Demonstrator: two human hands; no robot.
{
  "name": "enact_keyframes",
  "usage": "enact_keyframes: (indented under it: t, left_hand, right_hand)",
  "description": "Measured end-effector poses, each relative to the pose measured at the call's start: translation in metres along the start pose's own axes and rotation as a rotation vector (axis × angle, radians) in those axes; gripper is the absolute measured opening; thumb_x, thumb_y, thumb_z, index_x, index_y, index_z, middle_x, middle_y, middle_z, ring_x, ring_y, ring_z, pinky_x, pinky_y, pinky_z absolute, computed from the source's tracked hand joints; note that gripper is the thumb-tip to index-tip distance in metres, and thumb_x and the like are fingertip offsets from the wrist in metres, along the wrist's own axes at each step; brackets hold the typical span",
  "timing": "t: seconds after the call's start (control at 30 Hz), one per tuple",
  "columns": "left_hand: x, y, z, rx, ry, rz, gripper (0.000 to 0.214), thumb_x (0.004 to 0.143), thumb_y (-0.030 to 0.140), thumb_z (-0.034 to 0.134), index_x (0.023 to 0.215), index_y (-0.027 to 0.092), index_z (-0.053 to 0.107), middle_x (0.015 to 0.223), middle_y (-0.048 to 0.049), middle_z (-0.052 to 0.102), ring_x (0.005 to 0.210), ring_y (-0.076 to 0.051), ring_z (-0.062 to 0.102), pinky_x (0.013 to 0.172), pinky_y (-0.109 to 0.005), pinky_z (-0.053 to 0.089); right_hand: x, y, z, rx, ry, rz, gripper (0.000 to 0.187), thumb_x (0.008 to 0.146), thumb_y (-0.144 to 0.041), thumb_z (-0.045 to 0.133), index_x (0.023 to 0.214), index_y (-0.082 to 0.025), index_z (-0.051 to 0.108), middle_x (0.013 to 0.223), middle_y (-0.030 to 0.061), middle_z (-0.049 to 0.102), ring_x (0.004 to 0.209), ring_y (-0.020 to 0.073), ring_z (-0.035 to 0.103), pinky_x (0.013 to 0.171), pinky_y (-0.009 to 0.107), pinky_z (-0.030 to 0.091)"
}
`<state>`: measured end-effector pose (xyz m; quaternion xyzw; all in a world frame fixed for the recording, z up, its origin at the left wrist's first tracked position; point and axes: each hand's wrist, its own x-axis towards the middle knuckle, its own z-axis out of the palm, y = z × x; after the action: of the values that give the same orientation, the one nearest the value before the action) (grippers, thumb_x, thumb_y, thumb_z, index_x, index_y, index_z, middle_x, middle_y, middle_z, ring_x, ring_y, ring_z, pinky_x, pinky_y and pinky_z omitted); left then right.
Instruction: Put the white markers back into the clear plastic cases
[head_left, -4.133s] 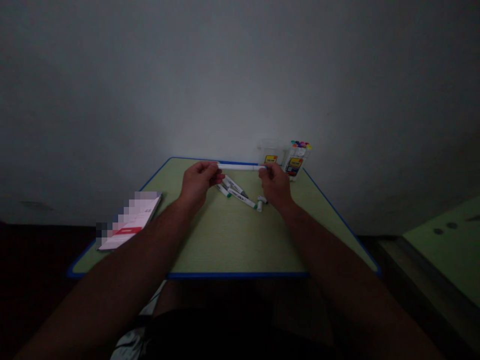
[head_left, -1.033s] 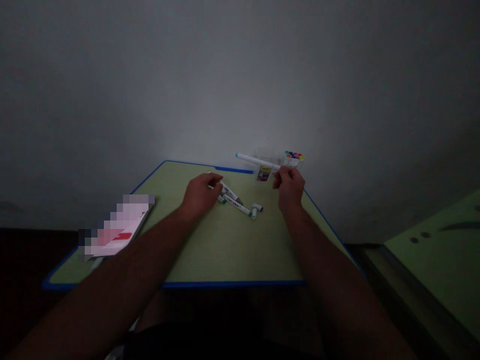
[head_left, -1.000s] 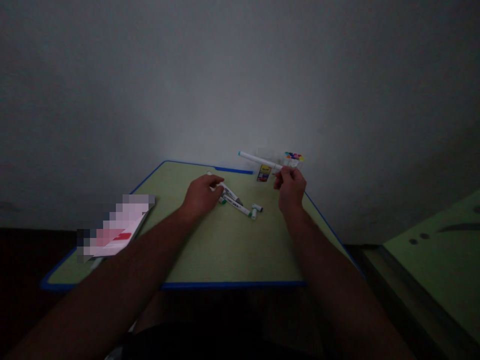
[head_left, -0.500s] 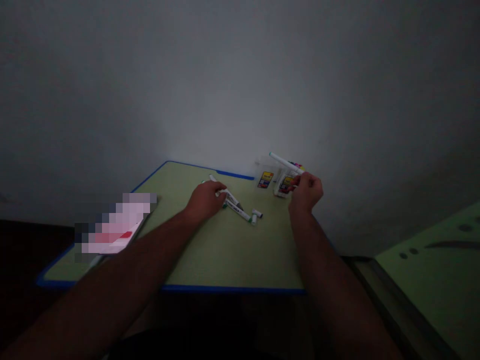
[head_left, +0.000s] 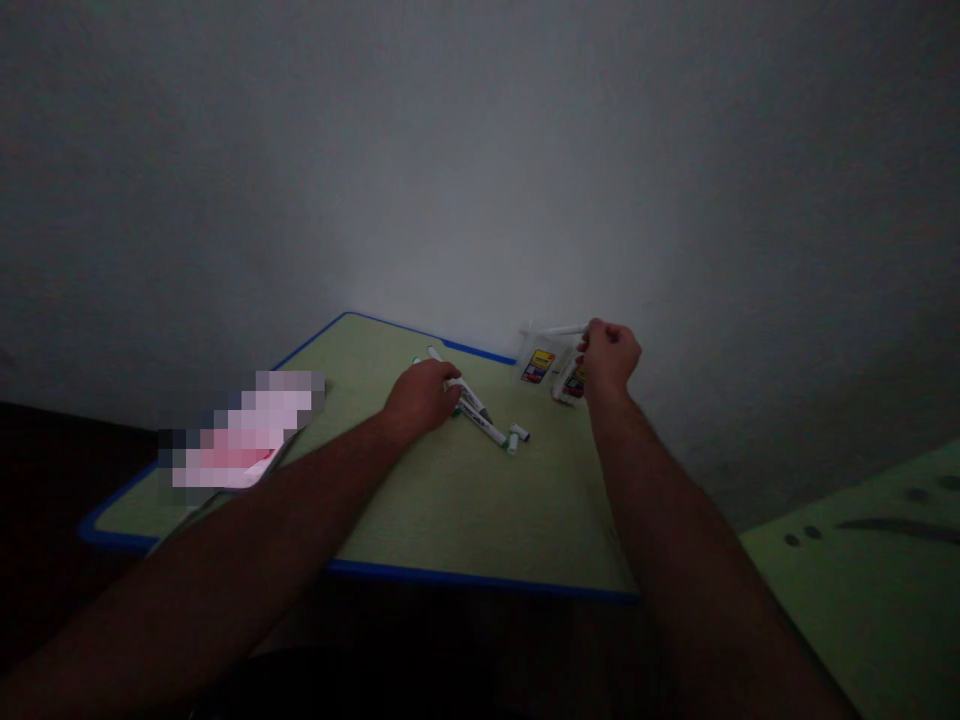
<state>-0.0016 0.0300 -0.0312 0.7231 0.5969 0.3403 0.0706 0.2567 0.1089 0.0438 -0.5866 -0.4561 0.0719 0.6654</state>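
Note:
At the middle of the table, my left hand [head_left: 424,396] is curled over several white markers, its fingers closed on them; the palm hides part of them. One marker [head_left: 484,426] with a green end points toward me from under the fingers. Two short caps [head_left: 514,444] lie by its tip. Over the back right of the table, my right hand [head_left: 610,354] pinches a white marker [head_left: 564,330] held nearly level, pointing left. The marker is above a clear plastic case [head_left: 535,364] with a yellow label. Beside the case, a second clear pack [head_left: 568,384] is partly covered by my right hand.
The light green table [head_left: 465,520] has a blue edge and stands against a grey wall [head_left: 450,180]. A blurred-out flat thing with a pale, lit face [head_left: 259,470] lies on the left. A green panel [head_left: 862,570] is at the right.
The marker in my right hand has come down and leftward from a slant to nearly level, over the clear case. My left hand stays on the markers. The view has shifted slightly.

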Motion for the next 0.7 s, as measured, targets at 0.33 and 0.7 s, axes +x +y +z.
enact_keyframes:
  t: [0.33,0.7]
  left_hand:
    - [0.0,0.0,0.003,-0.012,0.008,0.01,0.029,0.087,0.03,0.058,0.108,0.02,0.074,0.113,-0.0104,0.073,0.104,-0.024,0.066,0.096,-0.037,0.049]
    - [-0.001,0.0,0.007,-0.006,0.03,0.053,0.028,0.088,0.03,0.057,0.107,0.018,0.074,0.111,-0.0099,0.073,0.104,-0.023,0.066,0.097,-0.037,0.048]
  right_hand:
    - [0.022,-0.022,0.022,-0.454,-0.136,-0.11,0.019,0.074,-0.036,0.066,0.078,-0.018,0.069,0.084,0.0083,0.072,0.08,0.0212,0.065,0.082,0.034,0.051]
    - [0.021,-0.016,0.04,-0.59,-0.284,-0.196,0.018,0.07,-0.031,0.069,0.078,-0.017,0.073,0.087,0.0104,0.073,0.085,0.0243,0.067,0.085,0.038,0.051]
